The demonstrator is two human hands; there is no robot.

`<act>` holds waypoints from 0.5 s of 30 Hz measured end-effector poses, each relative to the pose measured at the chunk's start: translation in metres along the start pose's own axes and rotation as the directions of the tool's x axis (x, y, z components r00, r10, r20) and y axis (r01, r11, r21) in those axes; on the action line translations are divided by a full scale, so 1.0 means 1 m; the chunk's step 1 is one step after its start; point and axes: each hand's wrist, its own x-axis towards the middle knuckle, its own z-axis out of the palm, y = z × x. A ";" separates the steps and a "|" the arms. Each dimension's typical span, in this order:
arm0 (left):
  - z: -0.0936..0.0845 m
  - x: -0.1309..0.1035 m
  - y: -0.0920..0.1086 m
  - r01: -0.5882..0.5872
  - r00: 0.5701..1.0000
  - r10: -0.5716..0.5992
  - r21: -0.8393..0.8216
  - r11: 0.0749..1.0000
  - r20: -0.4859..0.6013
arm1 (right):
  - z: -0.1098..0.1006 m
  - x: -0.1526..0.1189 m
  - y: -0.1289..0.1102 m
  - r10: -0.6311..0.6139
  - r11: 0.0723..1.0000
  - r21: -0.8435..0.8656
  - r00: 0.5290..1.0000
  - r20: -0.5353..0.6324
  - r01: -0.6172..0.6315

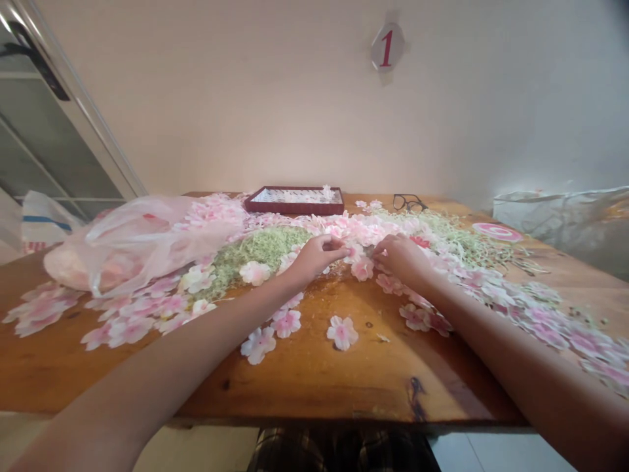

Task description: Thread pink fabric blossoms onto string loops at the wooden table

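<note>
Pink and white artificial blossoms lie heaped across the wooden table (314, 387). My left hand (319, 257) is at the near edge of the heap, with thumb and forefinger pinched at the rim of a pale blossom (354, 253). Just to its right, my right hand (403, 257) is closed, palm down, its fingertips bunched among the petals; whatever they grip is hidden. A pink blossom (362, 268) sits between and slightly below the two hands. A mound of pale green stems (265, 246) rises beside my left hand. One loose blossom (343, 333) lies nearer to me.
A dark-rimmed tray (299, 208) stands at the back. Left of the heap is a translucent plastic bag (132, 242) of blossoms. Glasses (409, 202), more green stems (472, 242) and a pink-and-white disc (497, 232) are at the right, near a white bag (560, 216).
</note>
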 end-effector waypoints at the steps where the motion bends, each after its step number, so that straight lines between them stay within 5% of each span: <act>1: 0.000 0.000 -0.001 0.001 1.000 -0.001 -0.002 1.000 -0.003 | 0.000 0.000 -0.001 0.013 1.000 -0.015 1.000 -0.017 -0.013; 4: 0.000 0.002 -0.005 -0.009 1.000 0.009 -0.003 1.000 -0.025 | 0.000 -0.001 0.001 0.050 0.998 0.041 0.996 -0.078 -0.046; 8: 0.000 0.004 -0.008 -0.020 0.999 0.019 -0.015 1.000 -0.030 | -0.004 0.000 0.003 0.209 0.915 0.368 0.975 -0.074 -0.168; 11: 0.000 0.005 -0.010 -0.021 0.999 0.020 -0.033 0.999 -0.033 | -0.014 -0.002 -0.004 0.334 0.731 0.623 0.942 0.028 -0.278; 15: 0.000 0.007 -0.013 -0.033 0.999 0.031 -0.062 0.998 -0.031 | -0.030 -0.006 -0.018 0.351 0.428 0.830 0.912 0.213 -0.358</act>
